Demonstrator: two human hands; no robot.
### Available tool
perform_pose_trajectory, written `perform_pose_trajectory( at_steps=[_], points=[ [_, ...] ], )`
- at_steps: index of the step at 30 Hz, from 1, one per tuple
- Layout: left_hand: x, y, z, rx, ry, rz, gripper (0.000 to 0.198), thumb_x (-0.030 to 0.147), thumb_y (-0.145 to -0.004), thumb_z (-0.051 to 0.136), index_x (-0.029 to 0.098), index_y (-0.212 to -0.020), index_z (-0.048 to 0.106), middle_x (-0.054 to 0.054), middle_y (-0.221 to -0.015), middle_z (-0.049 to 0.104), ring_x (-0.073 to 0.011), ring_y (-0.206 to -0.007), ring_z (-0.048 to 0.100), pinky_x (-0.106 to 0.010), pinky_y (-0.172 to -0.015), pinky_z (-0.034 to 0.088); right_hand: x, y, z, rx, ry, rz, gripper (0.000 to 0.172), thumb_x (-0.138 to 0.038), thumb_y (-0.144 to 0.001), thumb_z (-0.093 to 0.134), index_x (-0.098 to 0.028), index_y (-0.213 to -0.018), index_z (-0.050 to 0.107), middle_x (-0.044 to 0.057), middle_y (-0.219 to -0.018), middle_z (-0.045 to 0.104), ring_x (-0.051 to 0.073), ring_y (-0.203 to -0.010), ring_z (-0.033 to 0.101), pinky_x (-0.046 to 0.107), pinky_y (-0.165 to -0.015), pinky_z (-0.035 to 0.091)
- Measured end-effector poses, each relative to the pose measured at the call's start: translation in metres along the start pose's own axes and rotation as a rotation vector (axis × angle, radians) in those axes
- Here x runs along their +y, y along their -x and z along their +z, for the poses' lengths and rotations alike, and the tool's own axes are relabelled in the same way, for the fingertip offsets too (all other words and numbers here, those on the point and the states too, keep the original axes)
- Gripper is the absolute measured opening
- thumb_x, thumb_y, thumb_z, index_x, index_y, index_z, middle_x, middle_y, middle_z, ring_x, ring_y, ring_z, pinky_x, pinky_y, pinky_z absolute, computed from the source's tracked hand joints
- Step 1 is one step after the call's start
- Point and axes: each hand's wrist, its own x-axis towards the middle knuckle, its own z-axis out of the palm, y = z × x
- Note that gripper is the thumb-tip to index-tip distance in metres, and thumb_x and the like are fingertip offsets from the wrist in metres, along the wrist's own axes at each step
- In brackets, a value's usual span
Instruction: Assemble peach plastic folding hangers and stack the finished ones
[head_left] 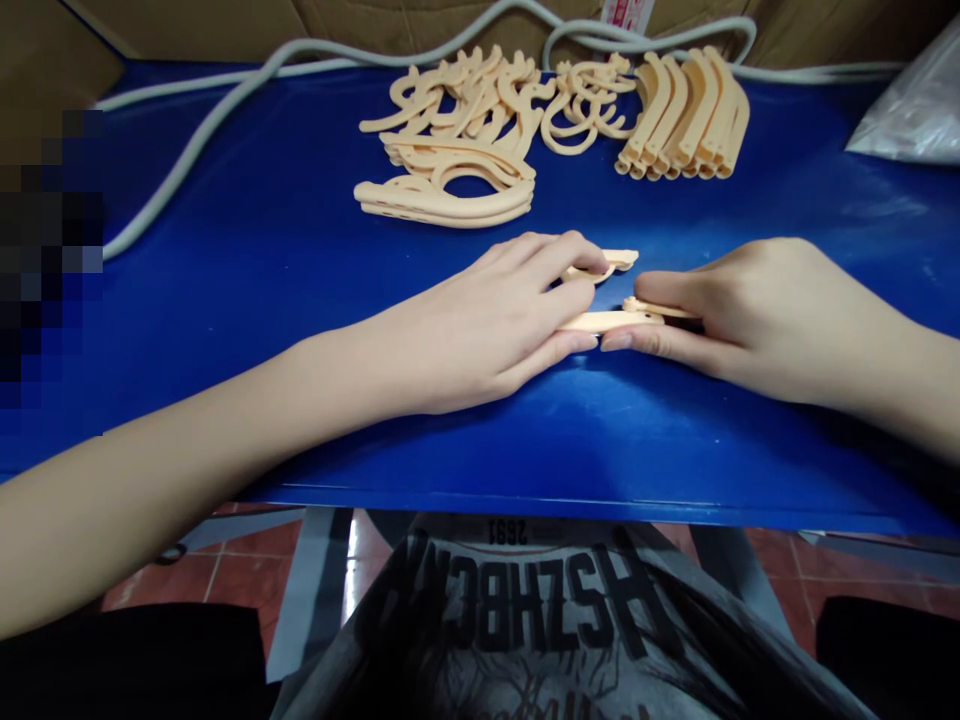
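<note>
Both of my hands rest on the blue table top [247, 260] and meet at its middle. My left hand [495, 320] lies palm down with its fingers curled over a peach plastic piece [609, 320]. My right hand [742, 315] pinches the other end of that same piece between thumb and fingers. A second short peach part [619, 260] pokes out from under my left fingers. Most of the held piece is hidden beneath the hands.
Behind the hands lie a pile of curved peach hanger parts [450, 150], a heap of small hooks [589, 100] and a row of stacked bars [686, 120]. A grey cable [225, 110] runs along the back. A clear bag [915, 105] lies far right.
</note>
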Motion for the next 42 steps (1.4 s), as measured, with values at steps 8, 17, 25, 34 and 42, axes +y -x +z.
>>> perform_pose_trajectory(
  at_steps=[8,17,25,34,42],
  points=[
    [0.0000,-0.0004,-0.0018,-0.010,0.010,-0.002,0.041,0.040,-0.124,0.039,0.018,-0.135,0.072,-0.019,-0.173,0.058,-0.0409,-0.160,0.057,-0.065,-0.141,0.042,0.0010,0.0018,0.0007,0.030,0.002,-0.019,0.115,-0.100,-0.093,-0.018,-0.023,-0.090,0.068,0.000,-0.067,0.046,0.015,-0.056,0.027,0.036,-0.064,0.020],
    [0.0017,0.0002,-0.0033,-0.012,-0.006,-0.003,0.041,0.038,-0.124,0.038,0.018,-0.141,0.070,-0.020,-0.171,0.059,-0.0405,-0.156,0.060,-0.066,-0.137,0.046,-0.0009,-0.0005,0.0013,-0.005,0.042,0.026,0.114,-0.103,-0.090,-0.018,-0.024,-0.085,0.065,0.001,-0.066,0.046,0.016,-0.055,0.031,0.036,-0.064,0.021],
    [-0.0004,-0.0006,-0.0009,0.003,0.016,0.005,0.040,0.038,-0.125,0.039,0.018,-0.138,0.072,-0.020,-0.168,0.060,-0.0393,-0.155,0.060,-0.064,-0.137,0.047,0.0011,0.0007,0.0012,0.049,0.049,0.008,0.108,-0.103,-0.092,-0.015,-0.024,-0.080,0.059,0.000,-0.062,0.042,0.016,-0.052,0.029,0.034,-0.060,0.020],
    [-0.0020,-0.0005,0.0005,0.051,0.084,-0.024,0.038,0.043,-0.125,0.042,0.023,-0.129,0.073,-0.014,-0.165,0.063,-0.0370,-0.154,0.060,-0.066,-0.140,0.045,0.0008,-0.0022,0.0002,0.092,-0.007,0.048,0.114,-0.104,-0.081,-0.027,-0.024,-0.079,0.054,0.000,-0.062,0.040,0.014,-0.054,0.027,0.034,-0.061,0.020],
    [-0.0043,-0.0005,0.0022,0.080,0.103,-0.026,0.036,0.042,-0.124,0.042,0.023,-0.127,0.072,-0.014,-0.166,0.061,-0.0366,-0.158,0.059,-0.065,-0.141,0.042,0.0034,0.0006,0.0008,0.124,-0.022,0.031,0.103,-0.106,-0.094,-0.004,-0.023,-0.085,0.056,-0.001,-0.067,0.046,0.013,-0.056,0.031,0.034,-0.063,0.021]
  ],
)
